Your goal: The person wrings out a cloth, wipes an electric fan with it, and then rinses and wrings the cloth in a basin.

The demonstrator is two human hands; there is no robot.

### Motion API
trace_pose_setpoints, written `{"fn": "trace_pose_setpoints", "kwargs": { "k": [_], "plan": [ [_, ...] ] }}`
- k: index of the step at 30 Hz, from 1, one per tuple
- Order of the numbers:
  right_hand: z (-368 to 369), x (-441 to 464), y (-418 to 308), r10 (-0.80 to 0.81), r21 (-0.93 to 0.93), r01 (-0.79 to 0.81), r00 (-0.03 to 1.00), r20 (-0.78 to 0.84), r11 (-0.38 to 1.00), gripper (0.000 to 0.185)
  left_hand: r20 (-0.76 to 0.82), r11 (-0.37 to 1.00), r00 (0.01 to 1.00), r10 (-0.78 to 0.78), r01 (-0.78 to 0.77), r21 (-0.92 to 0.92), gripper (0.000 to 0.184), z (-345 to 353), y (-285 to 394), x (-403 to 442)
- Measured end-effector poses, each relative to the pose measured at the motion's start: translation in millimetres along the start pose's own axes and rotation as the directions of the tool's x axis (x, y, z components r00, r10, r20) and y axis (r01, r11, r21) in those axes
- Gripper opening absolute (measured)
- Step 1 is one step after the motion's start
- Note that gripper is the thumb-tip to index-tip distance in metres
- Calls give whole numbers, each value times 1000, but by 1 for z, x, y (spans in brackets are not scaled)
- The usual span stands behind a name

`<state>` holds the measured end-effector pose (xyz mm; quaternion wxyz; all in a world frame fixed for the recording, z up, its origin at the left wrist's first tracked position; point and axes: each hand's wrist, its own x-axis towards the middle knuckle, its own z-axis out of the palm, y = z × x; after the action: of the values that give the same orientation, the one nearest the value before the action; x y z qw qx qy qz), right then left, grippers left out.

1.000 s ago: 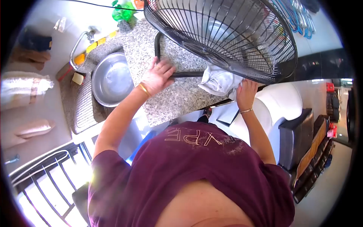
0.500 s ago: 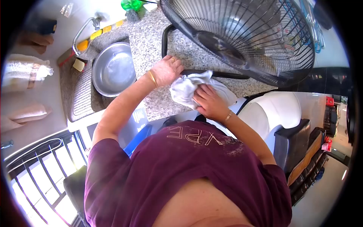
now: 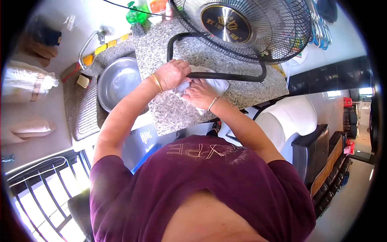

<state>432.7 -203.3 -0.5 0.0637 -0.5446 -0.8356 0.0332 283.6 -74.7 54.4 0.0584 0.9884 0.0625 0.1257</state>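
Observation:
A black fan (image 3: 225,25) with a wire cage and a round badge at its hub stands on the granite counter. Its bent-tube base (image 3: 225,76) runs along the near side. My left hand (image 3: 171,75) is closed around the left end of that tube, a gold bangle at its wrist. Just to the right, my right hand (image 3: 200,95) presses a white cloth (image 3: 219,85) at the tube, its fingers bent over the fabric. Part of the cloth passes under the tube and part is hidden beneath my hands.
A metal basin (image 3: 119,82) sits in the sink at left, below a tap (image 3: 90,44). Green bottles (image 3: 136,15) stand at the back of the counter. Blue hangers (image 3: 321,34) hang at the upper right. A white chair (image 3: 288,117) is beside the counter.
The fan head has tipped back and shifted up and left, so its hub badge shows. My right hand and the cloth have moved left, close to my left hand.

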Motion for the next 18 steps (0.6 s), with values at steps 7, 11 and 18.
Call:
{"fn": "trace_pose_setpoints", "kwargs": {
  "k": [7, 11, 18],
  "plan": [
    [-25, -108, 29, 189, -133, -190, 982, -22, 973, 52, -117, 1000, 993, 13, -13, -3, 27, -4, 6, -1],
    [-13, -140, 112, 552, -137, -558, 830, -86, 818, 62, -155, 1000, 988, 9, -12, -14, 26, -8, 2, 4],
    [8, -28, 131, 812, -44, -842, 531, -242, 538, 72, -97, 999, 995, -36, 32, -38, 29, -15, 7, 4]
  ]
}}
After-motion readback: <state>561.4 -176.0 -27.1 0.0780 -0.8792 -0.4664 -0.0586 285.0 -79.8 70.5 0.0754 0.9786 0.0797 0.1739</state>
